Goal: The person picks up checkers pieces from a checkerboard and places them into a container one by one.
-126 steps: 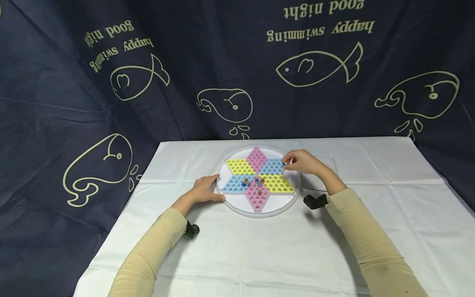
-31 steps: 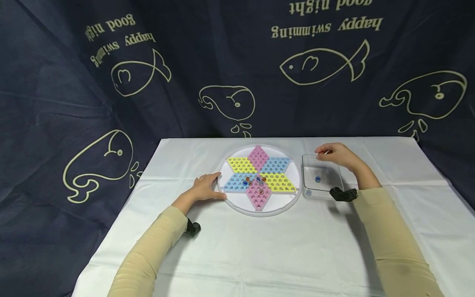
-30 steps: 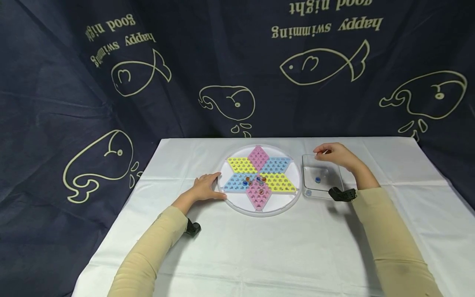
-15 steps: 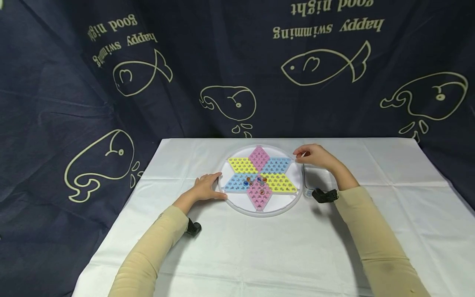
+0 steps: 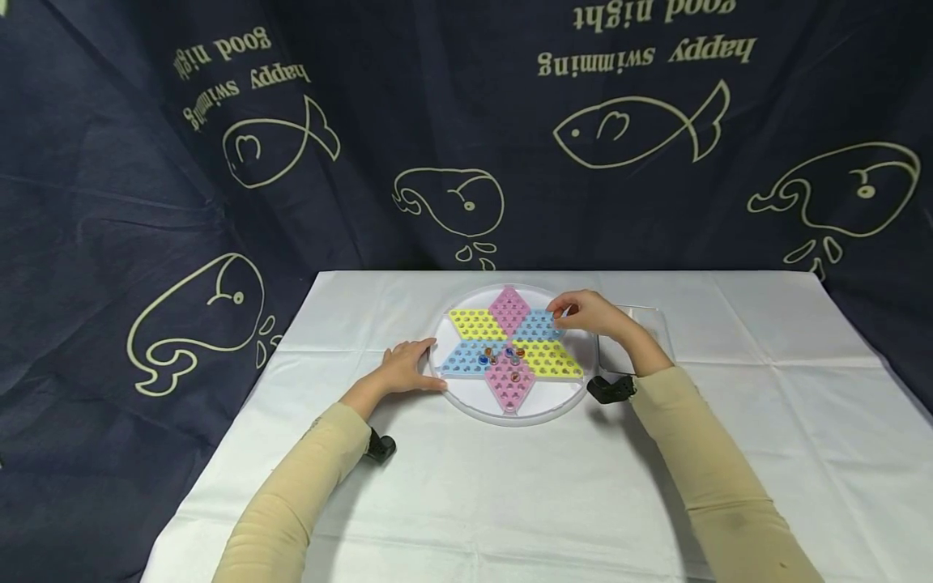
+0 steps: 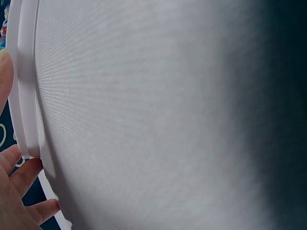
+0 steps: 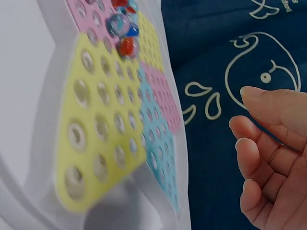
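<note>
A round white Chinese checkers board [image 5: 459, 389] carries a pink, yellow and blue star. My left hand [image 5: 401, 370] rests at its left rim, thumb and fingers spread; in the left wrist view the fingers [image 6: 31, 175] touch the board's edge. My right hand [image 5: 589, 314] hovers at the blue upper-right point [image 5: 535, 324], its thumb and index finger close together. A small reddish spot shows between them. In the right wrist view the thumb [image 7: 273, 103] stands over curled fingers; I cannot tell whether a marble is held. Several glass marbles [image 5: 516, 376] sit around the board's centre.
A clear, square plastic box [image 5: 662, 332] stands right of the board, partly hidden by the right arm. Both lie on a white cloth-covered table [image 5: 466, 494]. Behind hangs a dark blue curtain [image 5: 408, 97] with fish and whale drawings.
My right hand has moved left from over the box to the board's upper-right blue point. The left hand stays at the rim. The marbles near the centre stay in place.
</note>
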Tool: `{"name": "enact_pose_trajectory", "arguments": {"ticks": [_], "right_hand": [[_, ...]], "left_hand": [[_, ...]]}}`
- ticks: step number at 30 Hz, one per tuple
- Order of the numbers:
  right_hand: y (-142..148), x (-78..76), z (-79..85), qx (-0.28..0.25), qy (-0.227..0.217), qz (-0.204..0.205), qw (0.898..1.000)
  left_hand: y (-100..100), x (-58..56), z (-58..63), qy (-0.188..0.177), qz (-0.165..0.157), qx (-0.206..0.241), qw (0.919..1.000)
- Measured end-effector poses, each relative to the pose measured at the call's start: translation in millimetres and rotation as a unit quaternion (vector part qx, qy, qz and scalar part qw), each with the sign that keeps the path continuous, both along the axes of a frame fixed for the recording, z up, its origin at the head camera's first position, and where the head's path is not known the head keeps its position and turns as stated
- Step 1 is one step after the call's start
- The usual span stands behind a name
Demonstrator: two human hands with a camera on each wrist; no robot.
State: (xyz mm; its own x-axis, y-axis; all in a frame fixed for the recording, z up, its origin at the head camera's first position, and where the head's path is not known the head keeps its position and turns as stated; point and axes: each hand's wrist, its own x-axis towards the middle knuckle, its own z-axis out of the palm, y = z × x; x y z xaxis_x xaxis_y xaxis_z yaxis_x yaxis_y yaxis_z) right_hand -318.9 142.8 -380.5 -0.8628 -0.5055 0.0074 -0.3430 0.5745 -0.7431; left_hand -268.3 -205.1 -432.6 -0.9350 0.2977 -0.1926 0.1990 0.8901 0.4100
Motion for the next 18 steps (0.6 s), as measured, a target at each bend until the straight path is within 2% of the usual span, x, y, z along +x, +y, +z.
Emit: {"name": "enact_pose_trajectory", "arguments": {"ticks": [10,18], "right_hand": [[-21.7,-1.0,-11.9,0.01,-0.008,0.037,0.999],[-35.7,3.0,-21.3,0.032,-0.016,0.046,0.998]], "left_hand": [[0.7,0.0,1.9,0.0,-0.002,0.002,1.0],[0.4,-0.5,-0.1,0.003,-0.001,-0.004,1.0]]}}
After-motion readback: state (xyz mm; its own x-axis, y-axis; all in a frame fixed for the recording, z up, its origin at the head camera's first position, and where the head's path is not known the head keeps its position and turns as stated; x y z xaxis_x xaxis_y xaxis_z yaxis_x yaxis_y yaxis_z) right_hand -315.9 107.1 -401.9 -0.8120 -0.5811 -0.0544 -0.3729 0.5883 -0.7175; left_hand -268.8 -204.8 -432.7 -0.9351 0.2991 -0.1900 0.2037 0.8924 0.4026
